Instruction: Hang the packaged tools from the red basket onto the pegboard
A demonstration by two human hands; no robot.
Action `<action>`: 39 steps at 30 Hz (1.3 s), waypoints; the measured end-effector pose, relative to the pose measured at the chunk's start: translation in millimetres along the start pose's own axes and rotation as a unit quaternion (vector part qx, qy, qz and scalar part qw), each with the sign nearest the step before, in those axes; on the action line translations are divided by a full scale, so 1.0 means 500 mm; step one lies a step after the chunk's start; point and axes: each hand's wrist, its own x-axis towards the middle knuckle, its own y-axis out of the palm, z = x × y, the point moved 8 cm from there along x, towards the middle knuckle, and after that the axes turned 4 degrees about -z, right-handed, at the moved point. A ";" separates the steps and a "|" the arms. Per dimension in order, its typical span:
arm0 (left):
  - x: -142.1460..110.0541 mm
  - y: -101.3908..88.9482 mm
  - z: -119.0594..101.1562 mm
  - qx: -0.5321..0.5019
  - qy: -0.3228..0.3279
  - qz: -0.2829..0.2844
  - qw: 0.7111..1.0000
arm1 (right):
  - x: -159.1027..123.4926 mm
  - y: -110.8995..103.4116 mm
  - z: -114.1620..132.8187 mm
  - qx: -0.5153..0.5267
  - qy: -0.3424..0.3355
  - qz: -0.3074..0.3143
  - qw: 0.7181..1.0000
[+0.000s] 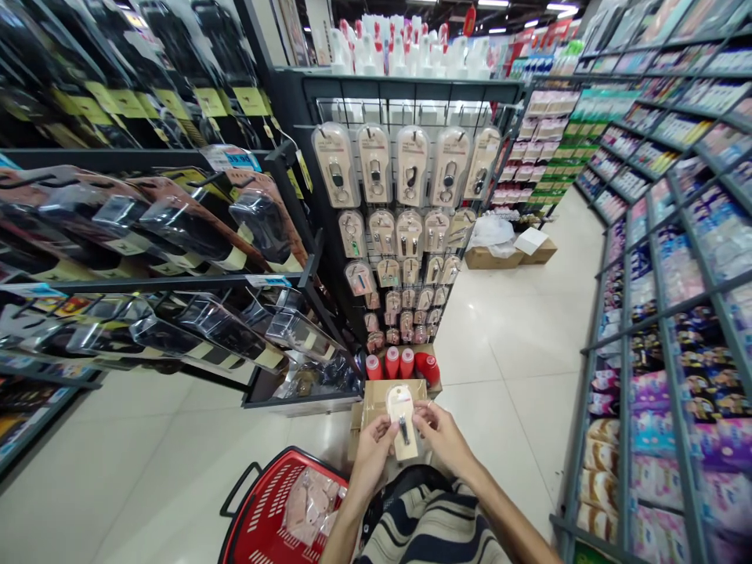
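Between my two hands is a blister pack (402, 442) with a pale card back and a dark nail clipper showing through the clear front. My left hand (377, 440) pinches its left edge, and my right hand (435, 427) grips the upper right edge. The pack is held upright in front of my waist, above a cardboard box (376, 398). Ahead, similar clipper packs (412, 168) hang in rows on a wire display rack (352, 110). On the floor to my left, a red shopping basket (264, 489) contains several pink packs (311, 505).
Packaged black items (182, 223) hang on a shelf rack at left. Red bottles (392, 362) stand at the foot of the display. A long shelf of bagged goods (652, 454) runs along the right. Cardboard boxes (493, 258) with plastic sit farther along the aisle floor (522, 329).
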 end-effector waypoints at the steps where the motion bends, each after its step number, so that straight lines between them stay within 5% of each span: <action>1: 0.012 0.008 -0.004 0.002 0.000 0.006 1.000 | 0.004 -0.010 0.000 -0.003 0.000 -0.006 1.000; 6: 0.090 0.089 -0.010 0.022 0.019 0.065 0.997 | 0.022 -0.090 -0.003 -0.048 -0.002 -0.043 0.998; 10: 0.143 0.170 0.034 0.044 0.017 0.118 0.992 | 0.051 -0.170 -0.051 -0.054 0.020 -0.058 0.997; 13: 0.200 0.211 0.111 0.084 0.017 0.106 0.991 | 0.098 -0.219 -0.152 -0.031 0.054 -0.044 0.997; 17: 0.329 0.262 0.249 0.158 0.062 0.070 0.983 | 0.191 -0.278 -0.347 0.026 0.060 -0.062 0.996; 21: 0.468 0.338 0.364 0.219 0.101 0.120 0.963 | 0.268 -0.348 -0.536 0.071 0.032 -0.116 0.990; 26: 0.545 0.410 0.432 0.377 0.214 0.218 0.874 | 0.307 -0.418 -0.719 0.097 -0.024 -0.206 0.973; 31: 0.546 0.413 0.499 0.461 0.297 0.221 0.807 | 0.316 -0.403 -0.847 0.131 -0.098 -0.245 0.956; 39: 0.505 0.418 0.558 0.592 0.449 0.188 0.643 | 0.303 -0.406 -0.920 0.157 -0.215 -0.308 0.913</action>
